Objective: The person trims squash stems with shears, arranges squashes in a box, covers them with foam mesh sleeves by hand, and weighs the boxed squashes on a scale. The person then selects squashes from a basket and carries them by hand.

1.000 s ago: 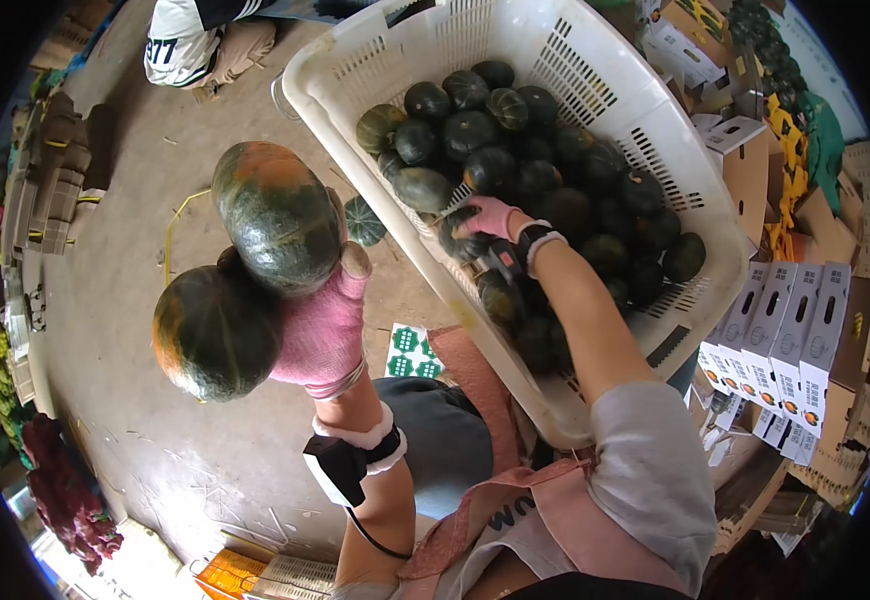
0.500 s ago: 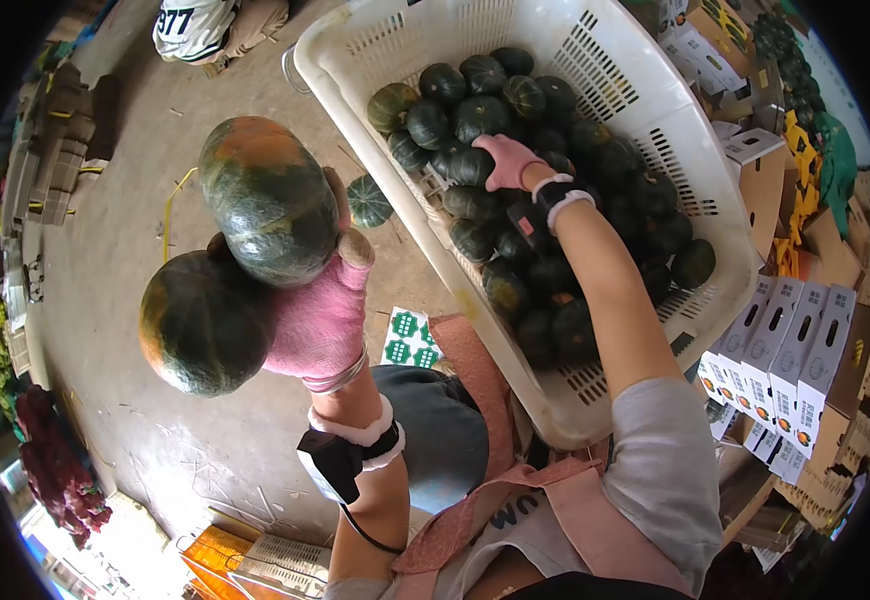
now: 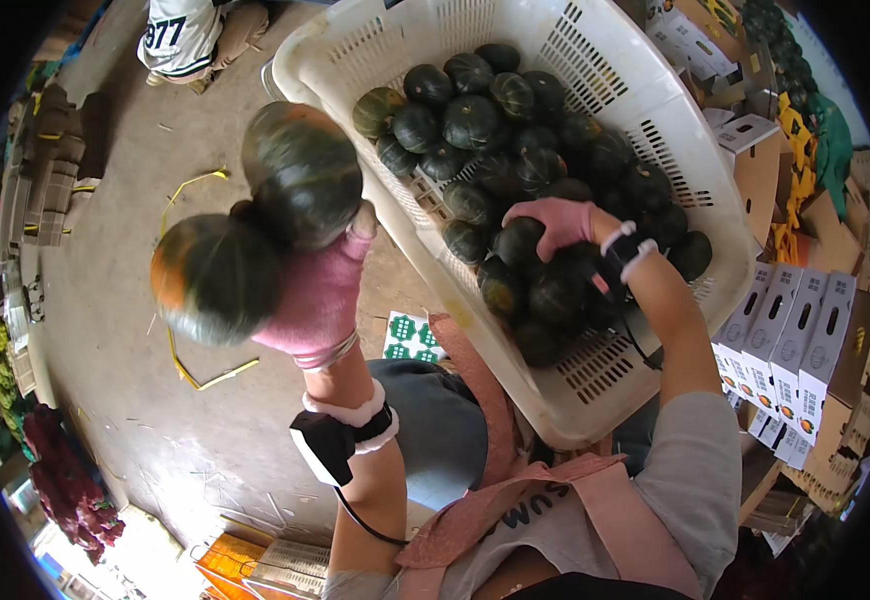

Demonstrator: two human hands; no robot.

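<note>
My left hand (image 3: 317,305), in a pink glove, is closed on two dark green pumpkins and holds them up left of the crate. The upper pumpkin (image 3: 302,172) touches the lower pumpkin (image 3: 217,280), which has an orange patch. Most of the left fingers are hidden behind them. Inside the white plastic crate (image 3: 425,258), my right hand (image 3: 561,222), also gloved in pink, curls its fingers around a small dark green pumpkin (image 3: 521,241). Many similar pumpkins (image 3: 472,122) lie around it in the crate.
Printed cartons (image 3: 790,335) stand at the right of the crate. A yellow strap (image 3: 183,375) lies on the floor at left. A person in a white shirt (image 3: 177,38) crouches at the top left. An orange crate (image 3: 225,565) stands at the bottom.
My right hand has moved down and to the right within the crate and now grips a pumpkin there. The left hand's two pumpkins have shifted slightly, upper one rightward; the floor pumpkin is now out of sight.
</note>
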